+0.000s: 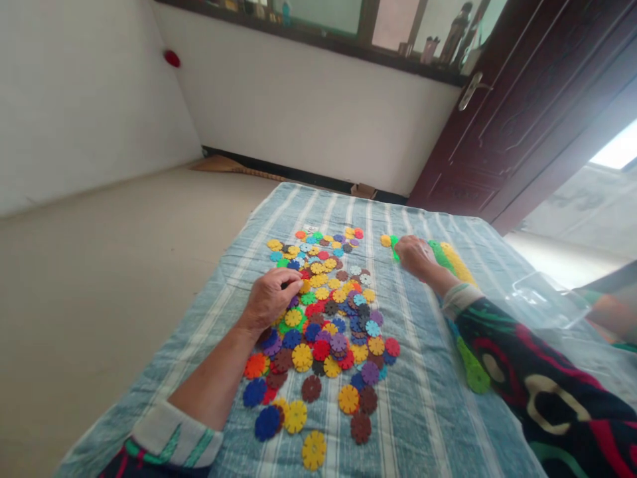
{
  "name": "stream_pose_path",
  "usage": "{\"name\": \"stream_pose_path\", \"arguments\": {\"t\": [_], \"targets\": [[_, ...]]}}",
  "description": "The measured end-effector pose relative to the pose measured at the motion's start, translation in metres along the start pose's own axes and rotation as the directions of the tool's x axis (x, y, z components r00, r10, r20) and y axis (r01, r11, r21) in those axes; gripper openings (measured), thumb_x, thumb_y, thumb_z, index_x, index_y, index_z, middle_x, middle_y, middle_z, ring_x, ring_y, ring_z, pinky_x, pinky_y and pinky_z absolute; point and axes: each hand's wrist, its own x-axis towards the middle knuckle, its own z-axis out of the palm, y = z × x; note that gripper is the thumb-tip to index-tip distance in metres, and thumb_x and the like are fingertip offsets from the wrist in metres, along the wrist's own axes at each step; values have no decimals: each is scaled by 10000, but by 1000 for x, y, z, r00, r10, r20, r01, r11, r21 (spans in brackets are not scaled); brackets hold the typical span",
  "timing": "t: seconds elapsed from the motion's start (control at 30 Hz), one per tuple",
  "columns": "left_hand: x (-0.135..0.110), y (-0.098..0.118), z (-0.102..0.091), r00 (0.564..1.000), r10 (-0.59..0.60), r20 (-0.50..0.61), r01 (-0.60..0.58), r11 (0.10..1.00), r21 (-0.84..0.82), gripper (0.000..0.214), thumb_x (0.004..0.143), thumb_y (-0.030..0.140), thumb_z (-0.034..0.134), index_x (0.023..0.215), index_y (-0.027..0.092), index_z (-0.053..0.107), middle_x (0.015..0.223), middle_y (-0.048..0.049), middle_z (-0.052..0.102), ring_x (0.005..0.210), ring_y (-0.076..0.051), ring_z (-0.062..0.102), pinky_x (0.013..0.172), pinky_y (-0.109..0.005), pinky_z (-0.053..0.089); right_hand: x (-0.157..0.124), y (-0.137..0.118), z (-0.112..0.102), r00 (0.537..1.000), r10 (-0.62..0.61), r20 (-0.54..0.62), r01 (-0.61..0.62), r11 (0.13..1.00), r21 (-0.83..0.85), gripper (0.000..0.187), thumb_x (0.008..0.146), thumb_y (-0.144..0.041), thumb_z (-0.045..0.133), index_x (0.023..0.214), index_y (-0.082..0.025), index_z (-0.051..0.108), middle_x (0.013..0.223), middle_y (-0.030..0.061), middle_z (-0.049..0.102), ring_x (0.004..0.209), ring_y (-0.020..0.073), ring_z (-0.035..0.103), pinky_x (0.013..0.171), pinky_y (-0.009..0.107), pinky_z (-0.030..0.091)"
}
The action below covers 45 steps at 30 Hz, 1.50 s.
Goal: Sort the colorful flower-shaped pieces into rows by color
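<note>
A heap of flat, flower-shaped plastic discs (328, 318) in many colours lies spread on a blue striped cloth (423, 411). My left hand (271, 297) rests on the left side of the heap, its fingers curled and pinched on a disc I cannot make out. My right hand (417, 255) lies further back and to the right, its fingers closed on the near end of a row of joined green discs (440, 255). A row of yellow discs (458, 264) runs beside the green one. A single yellow disc (385, 240) lies just left of my right hand.
A clear plastic container (545, 302) stands at the right edge of the cloth. Another green row (472, 368) lies under my right forearm. Bare floor (99, 265) spreads to the left, white walls behind, a dark wooden door (522, 113) at the back right.
</note>
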Motion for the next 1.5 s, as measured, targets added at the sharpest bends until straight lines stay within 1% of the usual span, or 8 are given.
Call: {"name": "stream_pose_path", "arguments": {"t": [0.17,0.3,0.4,0.63,0.87,1.13,1.33,1.5], "targets": [[0,1,-1,1000,-9,5,9,1000,2,208,764,374,569,690,221,691,886,-33,756,904,-213,677,910,-322,506,7,9,1,995,95,27,-95,995,-3,250,854,-80,493,777,-113,729,966,168,686,960,277,629,799,332,441],[0,1,-1,1000,-6,-1,6,1000,1,200,765,368,571,691,222,687,888,-31,755,893,-208,674,910,-316,502,6,17,3,991,128,34,-129,991,41,136,811,-139,614,852,-147,744,998,115,700,956,239,644,775,273,455],[0,-1,0,1000,-3,-7,3,1000,0,205,764,372,570,689,220,685,883,-32,753,896,-210,675,907,-316,503,6,20,5,990,138,28,-140,987,80,116,763,-143,676,854,-168,744,997,90,709,952,227,654,770,257,468],[0,-4,1,1000,-8,-1,8,1000,-7,217,765,388,579,692,216,690,901,-43,750,912,-215,672,917,-327,498,17,24,4,986,169,-7,-166,976,144,130,754,-88,631,785,-164,732,997,83,722,931,208,671,793,253,481],[0,-2,0,1000,-9,1,9,1000,-9,209,764,375,580,691,216,692,894,-40,751,902,-212,675,922,-327,499,20,26,8,985,170,-18,-165,974,157,116,737,-80,652,777,-167,717,979,87,725,913,218,680,788,276,494],[0,-2,1,1000,-3,-4,3,1000,-16,203,761,374,580,689,221,691,888,-40,751,901,-217,679,915,-337,505,16,26,11,988,153,11,-153,980,126,226,762,-156,693,985,-172,729,1101,115,697,1043,261,651,854,308,482],[0,-2,1,1000,1,-9,-1,1000,-12,214,767,385,573,683,223,685,887,-42,753,893,-218,680,921,-344,506,10,23,10,989,137,51,-141,986,93,126,795,-200,680,897,-161,743,1053,124,695,1042,280,642,852,324,473],[0,-1,0,1000,-10,-11,10,1000,-5,213,757,387,572,684,222,685,888,-39,752,892,-214,678,918,-334,509,9,20,8,990,127,63,-132,989,66,97,803,-197,668,860,-156,735,1050,125,689,1039,274,634,848,319,466]]}}
